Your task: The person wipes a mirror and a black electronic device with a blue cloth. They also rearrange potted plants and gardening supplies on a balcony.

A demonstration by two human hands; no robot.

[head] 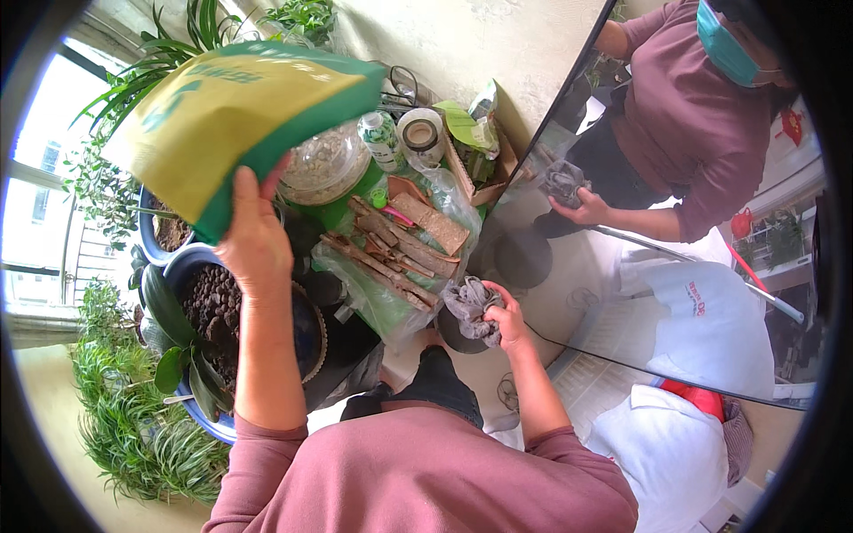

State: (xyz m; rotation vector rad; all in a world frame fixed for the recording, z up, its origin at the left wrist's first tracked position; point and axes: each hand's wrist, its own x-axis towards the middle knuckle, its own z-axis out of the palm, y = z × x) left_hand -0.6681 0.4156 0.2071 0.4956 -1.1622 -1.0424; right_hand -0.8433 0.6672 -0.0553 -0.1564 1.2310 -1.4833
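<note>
My left hand (256,233) grips the edge of a yellow and green printed bag or sheet (220,113), which is raised above the table and bears writing. Crumpled in my right hand (512,318) is a grey cloth (470,308). Between my hands, clear plastic sheeting (373,313) lies over a green surface. On it rest several strips of bark or wood (400,236) and a flat brown board piece (430,223). A small green-capped item (378,197) and a pink-handled tool (398,214) lie among them.
A tub of pale pebbles (326,163), a bottle (382,140), a tape roll (421,133) and a cardboard box (490,180) stand behind. Potted plants, including a blue-rimmed pot (213,300), fill the left. A large mirror (640,200) stands right, above a white cloth-covered heap (660,446).
</note>
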